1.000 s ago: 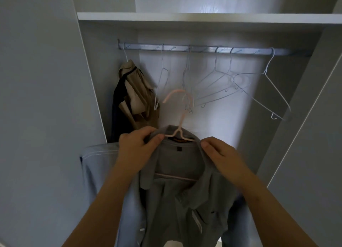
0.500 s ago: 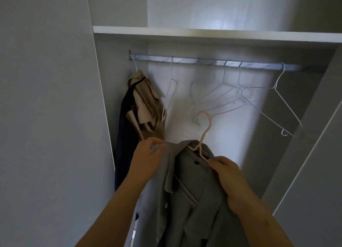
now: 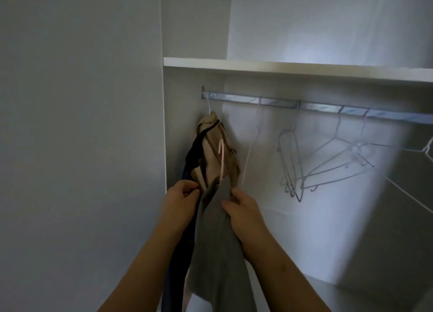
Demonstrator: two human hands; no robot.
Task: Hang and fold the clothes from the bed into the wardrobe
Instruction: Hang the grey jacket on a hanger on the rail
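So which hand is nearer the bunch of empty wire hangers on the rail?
Right. The right hand grips the grey shirt below and left of the hangers; the left hand is farther left, across the shirt.

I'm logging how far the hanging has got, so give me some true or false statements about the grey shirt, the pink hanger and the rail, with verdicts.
1. The thin pink hanger is hooked over the silver metal rail. False: its hook is below the rail, in front of a hanging beige garment.
2. The left hand and right hand both have a grip on the grey shirt. True.
3. Bare white wire hangers hang on the rail to the shirt's right. True.
4. No clothes hang on the rail. False: the beige garment hangs at its left end.
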